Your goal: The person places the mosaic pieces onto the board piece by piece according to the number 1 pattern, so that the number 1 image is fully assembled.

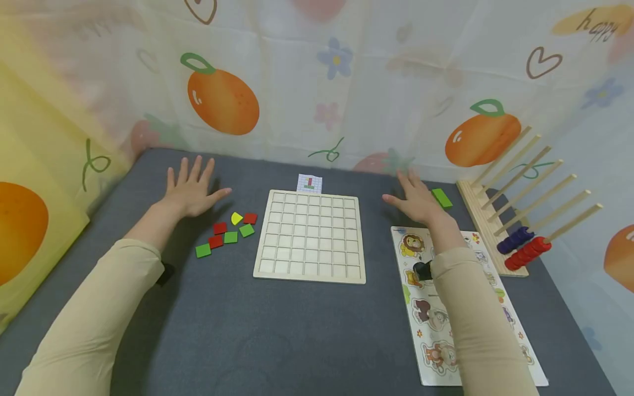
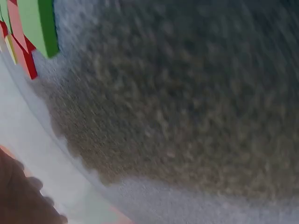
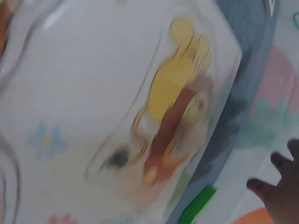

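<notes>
My left hand (image 1: 190,192) is spread flat with straight fingers at the back left of the table, holding nothing. Several small red and green square tiles (image 1: 230,237) and a yellow quarter-round tile (image 1: 236,218) lie just in front of it. My right hand (image 1: 413,198), fingers spread, holds nothing; it is just beyond the animal puzzle board (image 1: 418,341), with its forearm over that board. Beside its fingers lies a green rectangular block (image 1: 442,198). Between the hands sits a wooden grid board (image 1: 310,236), its squares bare, with a small printed pattern card (image 1: 309,183) at its far edge.
At the right stands a wooden peg rack (image 1: 487,220) with slanting rods; red beads (image 1: 527,253) and dark blue beads (image 1: 515,240) sit on the nearer rods. A fruit-printed curtain (image 1: 297,82) borders the dark grey table (image 1: 277,341) at the back and sides.
</notes>
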